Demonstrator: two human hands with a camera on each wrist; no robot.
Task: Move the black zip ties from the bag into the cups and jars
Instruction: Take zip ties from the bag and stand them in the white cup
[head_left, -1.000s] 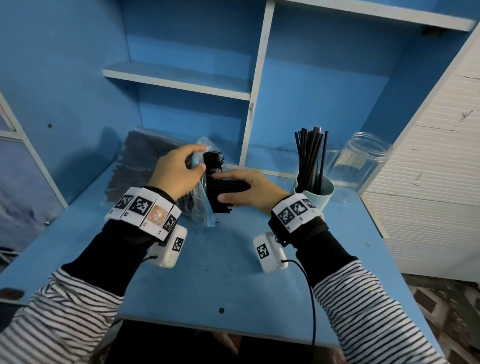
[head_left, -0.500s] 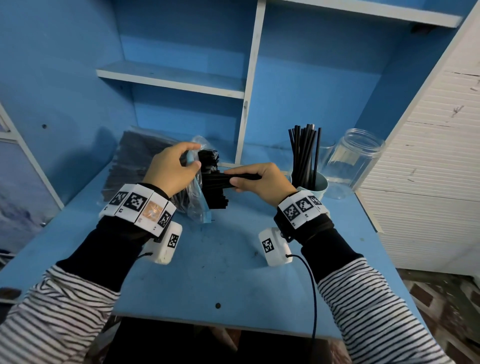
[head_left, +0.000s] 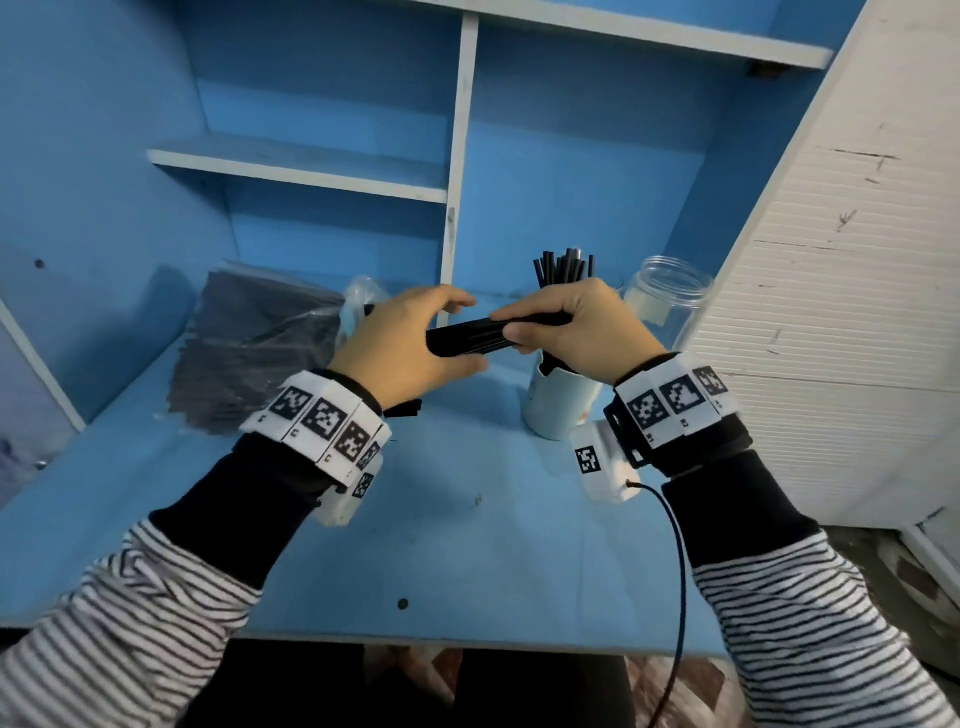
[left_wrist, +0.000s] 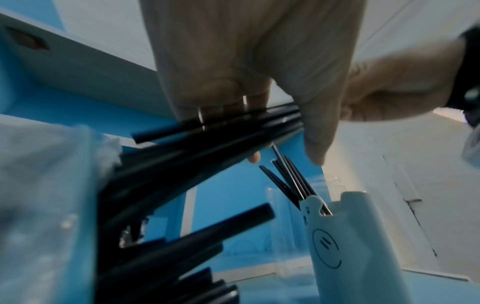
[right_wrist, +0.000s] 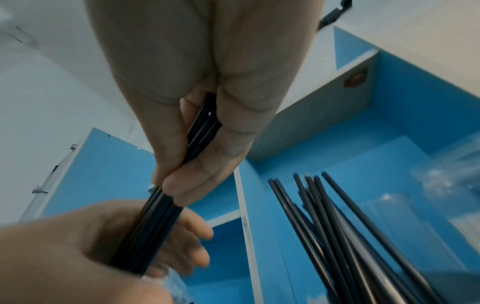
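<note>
A bundle of black zip ties (head_left: 470, 336), held level above the table, is gripped by the right hand (head_left: 571, 325) and apparently steadied by the left hand's (head_left: 402, 345) loosely curled fingers, and must next be upended into the cup (head_left: 558, 405).

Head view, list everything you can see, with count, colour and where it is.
zip tie bundle: one, black, held between both hands
bag: one, clear plastic, behind left hand
cup: one, pale blue, below right hand, holds black zip ties
jar: one, clear, right of cup
dark stack: one, grey-black, wrapped, far left on desk
desk: one, blue
shelf: blue, white-edged, above
left hand: curled around bundle's left end
right hand: grips bundle's right end
</note>
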